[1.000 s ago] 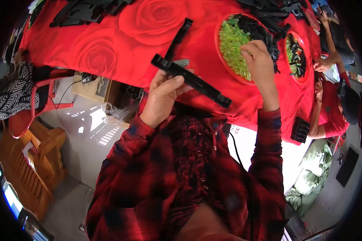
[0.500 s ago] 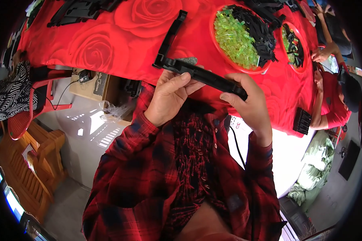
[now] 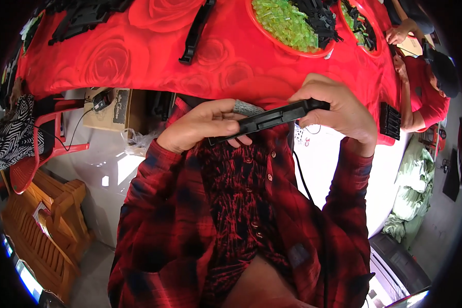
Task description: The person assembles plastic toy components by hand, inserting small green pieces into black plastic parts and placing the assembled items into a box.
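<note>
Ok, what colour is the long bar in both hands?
The long bar is black; head view shows it.

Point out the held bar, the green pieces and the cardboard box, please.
Held bar (image 3: 272, 119): head view, middle of its long side.
Green pieces (image 3: 286, 24): head view, middle of their heap.
Cardboard box (image 3: 105, 119): head view, side wall.

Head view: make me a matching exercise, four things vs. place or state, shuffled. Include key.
Things:
1. Black bar nearest the person
2. Yellow-green pieces
3. Cardboard box
4. Pile of black parts

Places or states:
A. On the red tablecloth, upper left
B. In a red bowl
C. Held by left hand and right hand
D. Below the tablecloth's edge, at left

Pairs: 1-C, 2-B, 3-D, 4-A
</note>
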Available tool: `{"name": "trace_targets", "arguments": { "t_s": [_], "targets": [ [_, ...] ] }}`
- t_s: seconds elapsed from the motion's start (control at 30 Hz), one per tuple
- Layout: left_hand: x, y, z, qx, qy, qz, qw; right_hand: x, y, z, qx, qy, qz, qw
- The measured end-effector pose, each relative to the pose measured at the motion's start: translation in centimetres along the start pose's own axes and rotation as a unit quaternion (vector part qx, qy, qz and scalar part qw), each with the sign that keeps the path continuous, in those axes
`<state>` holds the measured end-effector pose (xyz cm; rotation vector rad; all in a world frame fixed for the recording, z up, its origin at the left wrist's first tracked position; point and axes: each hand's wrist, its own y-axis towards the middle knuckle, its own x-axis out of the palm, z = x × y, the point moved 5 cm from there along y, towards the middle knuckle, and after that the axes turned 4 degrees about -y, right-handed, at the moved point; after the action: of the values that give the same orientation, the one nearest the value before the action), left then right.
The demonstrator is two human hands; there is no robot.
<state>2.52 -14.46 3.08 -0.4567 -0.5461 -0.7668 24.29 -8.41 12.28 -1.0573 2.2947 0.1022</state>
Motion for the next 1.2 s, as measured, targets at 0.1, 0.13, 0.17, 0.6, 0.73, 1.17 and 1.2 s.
{"name": "trace_targets", "arguments": {
  "t_s": [0.1,0.13,0.17,0.6,0.73,1.17,1.2],
  "targets": [
    [0.9,0.3,-0.9,-0.03,0.009,0.006,0.999,1.5,0.7,-0.9,-0.02,-0.061,-0.032,0.997],
    [1.1,0.3,-1.4,-0.049,-0.007,0.012,0.999,1.8,0.7,-0.7,0.021,-0.006,-0.012,1.0],
    [1.3,0.3,-1.7,-0.048,-0.007,0.013,0.999,2.0,0.6,-0.4,0.062,0.049,0.008,0.997],
    [1.5,0.1,-3.7,0.016,-0.016,0.113,0.993,4.0,1.0,0.3,0.006,0.107,0.163,0.981],
    [1.0,0.4,-4.1,0.036,0.026,0.13,0.99,4.7,1.3,0.3,0.01,0.128,0.154,0.98],
    [1.4,0.7,-4.5,0.02,-0.08,0.118,0.99,5.6,1.7,1.3,0.003,0.232,0.186,0.955],
    [1.4,0.6,-4.2,0.02,-0.08,0.119,0.989,5.6,1.8,1.5,0.008,0.257,0.186,0.948]
  ]
}}
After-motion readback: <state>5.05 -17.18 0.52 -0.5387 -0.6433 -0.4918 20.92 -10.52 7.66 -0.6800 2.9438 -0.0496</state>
